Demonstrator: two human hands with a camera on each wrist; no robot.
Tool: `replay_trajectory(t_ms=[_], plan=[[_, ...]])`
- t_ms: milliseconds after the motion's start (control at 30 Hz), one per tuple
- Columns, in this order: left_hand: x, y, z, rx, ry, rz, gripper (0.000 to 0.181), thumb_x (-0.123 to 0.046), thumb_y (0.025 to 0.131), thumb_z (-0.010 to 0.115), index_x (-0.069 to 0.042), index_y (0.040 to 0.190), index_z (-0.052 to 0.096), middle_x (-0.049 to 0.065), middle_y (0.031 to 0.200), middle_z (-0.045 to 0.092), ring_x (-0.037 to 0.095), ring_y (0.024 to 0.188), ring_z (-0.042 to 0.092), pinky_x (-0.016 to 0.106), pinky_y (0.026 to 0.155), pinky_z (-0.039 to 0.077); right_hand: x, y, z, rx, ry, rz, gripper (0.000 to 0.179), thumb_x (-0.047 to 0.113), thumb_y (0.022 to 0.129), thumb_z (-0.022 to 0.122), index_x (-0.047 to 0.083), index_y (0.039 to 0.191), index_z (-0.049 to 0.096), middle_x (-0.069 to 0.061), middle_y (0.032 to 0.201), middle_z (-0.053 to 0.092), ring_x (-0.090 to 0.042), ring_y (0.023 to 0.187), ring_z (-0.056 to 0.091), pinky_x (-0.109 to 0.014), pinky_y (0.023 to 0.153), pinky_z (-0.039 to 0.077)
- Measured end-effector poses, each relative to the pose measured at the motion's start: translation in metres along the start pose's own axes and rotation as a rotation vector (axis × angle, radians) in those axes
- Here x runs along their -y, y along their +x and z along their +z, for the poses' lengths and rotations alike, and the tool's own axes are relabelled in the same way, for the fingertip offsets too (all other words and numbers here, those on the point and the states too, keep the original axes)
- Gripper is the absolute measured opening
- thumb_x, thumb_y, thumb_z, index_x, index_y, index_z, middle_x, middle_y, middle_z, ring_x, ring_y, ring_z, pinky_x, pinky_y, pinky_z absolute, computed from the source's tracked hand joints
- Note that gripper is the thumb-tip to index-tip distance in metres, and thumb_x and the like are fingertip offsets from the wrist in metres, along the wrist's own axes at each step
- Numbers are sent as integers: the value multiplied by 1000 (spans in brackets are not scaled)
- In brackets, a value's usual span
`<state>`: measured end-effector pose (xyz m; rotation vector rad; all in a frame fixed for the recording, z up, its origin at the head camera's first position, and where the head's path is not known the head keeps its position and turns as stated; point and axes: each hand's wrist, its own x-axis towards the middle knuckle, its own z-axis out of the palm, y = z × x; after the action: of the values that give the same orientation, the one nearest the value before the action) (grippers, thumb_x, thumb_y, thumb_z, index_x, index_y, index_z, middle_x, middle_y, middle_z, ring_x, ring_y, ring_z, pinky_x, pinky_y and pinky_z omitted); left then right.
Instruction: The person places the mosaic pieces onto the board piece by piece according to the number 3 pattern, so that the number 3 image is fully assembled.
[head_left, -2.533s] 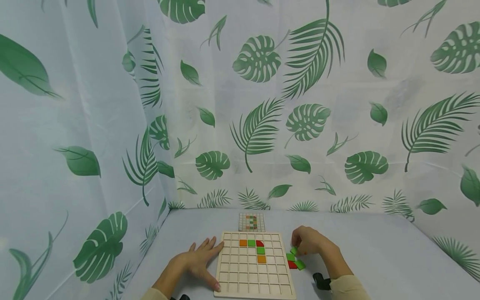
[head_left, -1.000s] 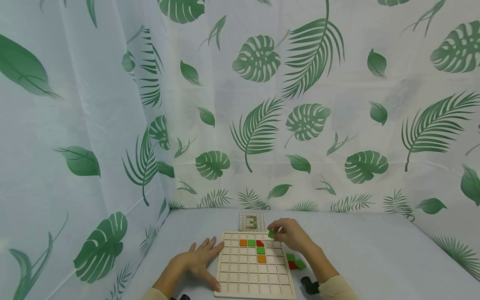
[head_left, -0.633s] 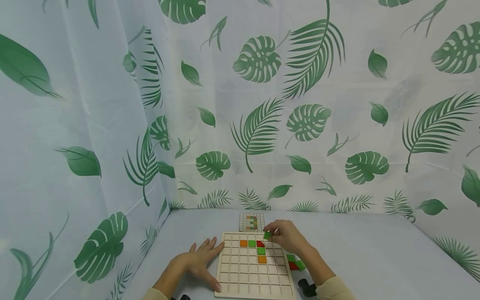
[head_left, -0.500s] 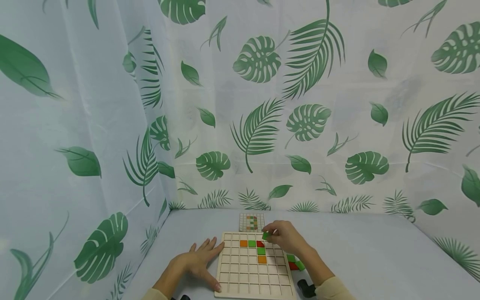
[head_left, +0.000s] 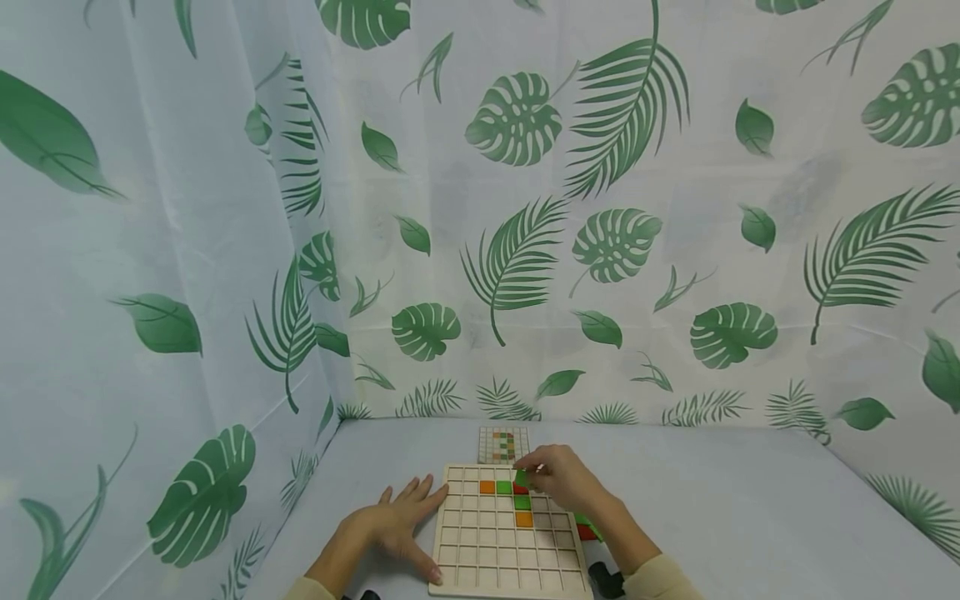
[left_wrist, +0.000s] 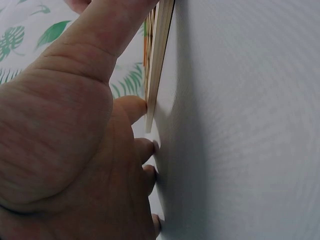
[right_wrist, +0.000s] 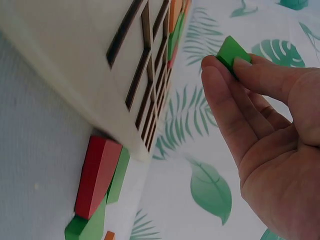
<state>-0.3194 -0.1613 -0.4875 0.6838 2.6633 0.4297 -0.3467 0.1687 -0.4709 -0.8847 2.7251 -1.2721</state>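
My right hand pinches a green tile between thumb and fingertips. In the head view it is over the far rows of the wooden grid board, overlapping the red tile. The right wrist view shows the tile raised off the board. Also in the grid are an orange tile, a green tile, another green tile and a second orange tile. My left hand is spread at the board's left edge, its thumb on the near corner and fingertips by the side.
Beyond the board lies a small card printed with a coloured grid pattern. Loose pieces lie against the board's right edge, among them a red block and a green block, partly behind my right arm. A leaf-print curtain hangs behind.
My right hand has picked up a green tile from the loose pieces on the right and carried it left over the board's far rows. My left hand stays in place.
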Motion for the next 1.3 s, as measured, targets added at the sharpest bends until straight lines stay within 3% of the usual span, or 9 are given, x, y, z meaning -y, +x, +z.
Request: replay_trajectory(t_ms=[300, 800, 1033, 1300], plan=[[2, 2, 0, 13, -15, -9, 126, -69, 67, 88, -27, 167, 23, 15, 175, 13, 41, 162, 9, 75, 123, 5, 7, 2, 9, 44, -47, 7, 22, -3, 95, 69, 0, 115, 77, -8, 95, 73, -21, 77, 72, -24, 63, 58], [2, 3, 2, 16, -13, -24, 127, -70, 66, 87, -28, 167, 22, 14, 176, 12, 40, 163, 8, 73, 124, 4, 15, 1, 14, 117, -112, -30, 19, -3, 92, 72, 5, 107, 81, -5, 105, 80, -10, 89, 71, -23, 71, 58], [2, 1, 1, 17, -15, -10, 127, -71, 67, 87, -27, 167, 22, 15, 175, 12, 40, 162, 8, 75, 123, 5, 19, 1, 20, 150, -111, -30, 18, -4, 88, 77, 9, 99, 83, 3, 96, 80, -5, 81, 68, -23, 70, 57], [0, 0, 0, 5, -5, -1, 127, -69, 68, 87, -26, 167, 22, 16, 175, 12, 41, 162, 9, 75, 123, 6, 18, 2, 22, 190, -94, -74, 16, -4, 88, 78, 6, 100, 83, 0, 94, 81, -3, 77, 70, -19, 67, 57]])
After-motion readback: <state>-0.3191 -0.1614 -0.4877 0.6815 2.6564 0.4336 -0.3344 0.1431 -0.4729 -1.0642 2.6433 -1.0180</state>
